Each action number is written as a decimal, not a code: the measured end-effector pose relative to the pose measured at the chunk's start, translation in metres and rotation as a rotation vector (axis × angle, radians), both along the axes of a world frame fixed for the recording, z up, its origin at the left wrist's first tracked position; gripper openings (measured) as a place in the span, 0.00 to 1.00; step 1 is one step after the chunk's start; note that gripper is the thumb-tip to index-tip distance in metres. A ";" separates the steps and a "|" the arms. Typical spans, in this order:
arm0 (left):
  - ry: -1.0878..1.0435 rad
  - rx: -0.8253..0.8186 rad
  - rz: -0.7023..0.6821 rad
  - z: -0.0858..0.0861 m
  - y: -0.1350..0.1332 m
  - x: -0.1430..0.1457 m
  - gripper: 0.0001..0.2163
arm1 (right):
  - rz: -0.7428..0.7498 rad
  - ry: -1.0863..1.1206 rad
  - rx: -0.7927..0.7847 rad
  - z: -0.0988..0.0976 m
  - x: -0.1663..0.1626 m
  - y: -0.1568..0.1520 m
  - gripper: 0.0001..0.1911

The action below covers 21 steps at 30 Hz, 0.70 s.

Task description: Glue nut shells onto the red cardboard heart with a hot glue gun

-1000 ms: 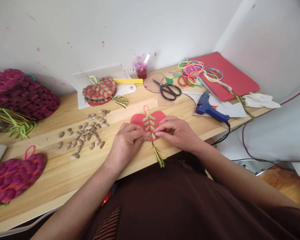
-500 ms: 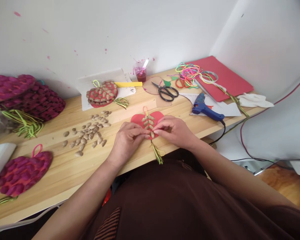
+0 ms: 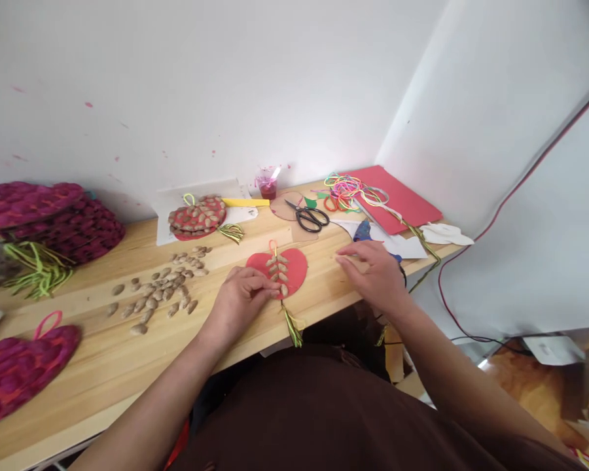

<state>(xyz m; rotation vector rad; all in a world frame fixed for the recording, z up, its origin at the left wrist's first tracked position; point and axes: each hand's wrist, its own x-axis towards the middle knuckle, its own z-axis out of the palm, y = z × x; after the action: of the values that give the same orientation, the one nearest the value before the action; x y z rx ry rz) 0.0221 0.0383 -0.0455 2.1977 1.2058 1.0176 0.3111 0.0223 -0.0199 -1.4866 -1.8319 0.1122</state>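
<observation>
Fingertips of my left hand lie on the lower left part of the red heart, bent but not clasped around anything. They only pin the flat piece to the wooden table so it cannot slide. The heart lies close to the near edge, right in front of me, with its loop pointing away and its green-yellow tassel hanging over the edge, out of the way. A row of shells runs down its middle, and my fingers touch the lowest ones. My right hand is released and holds nothing. It is spread palm down just over the table to the right of the heart, beside the blue glue gun, which sits within easy reach on that side. Loose shells lie scattered to my left, near the pinning hand. Scissors and bright cords are pushed back toward the wall.
</observation>
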 end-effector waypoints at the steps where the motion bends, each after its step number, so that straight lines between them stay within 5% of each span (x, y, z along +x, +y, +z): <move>1: 0.000 -0.002 0.000 0.000 0.000 0.000 0.02 | -0.060 -0.045 0.003 0.002 0.013 0.000 0.08; 8: -0.006 -0.101 0.043 0.001 -0.004 0.005 0.03 | -0.296 -0.249 -0.085 -0.004 0.062 0.005 0.20; 11: -0.038 -0.102 0.039 0.002 -0.006 0.007 0.03 | -0.408 -0.450 -0.265 -0.008 0.066 0.010 0.22; 21: -0.012 0.009 0.052 -0.005 -0.007 0.005 0.02 | -0.286 -0.454 -0.147 -0.011 0.068 0.022 0.21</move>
<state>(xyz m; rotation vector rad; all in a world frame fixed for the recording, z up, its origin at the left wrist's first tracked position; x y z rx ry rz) 0.0275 0.0314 -0.0502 2.1741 1.2612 1.0575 0.3792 0.0438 -0.0313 -1.9859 -1.9614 -0.2557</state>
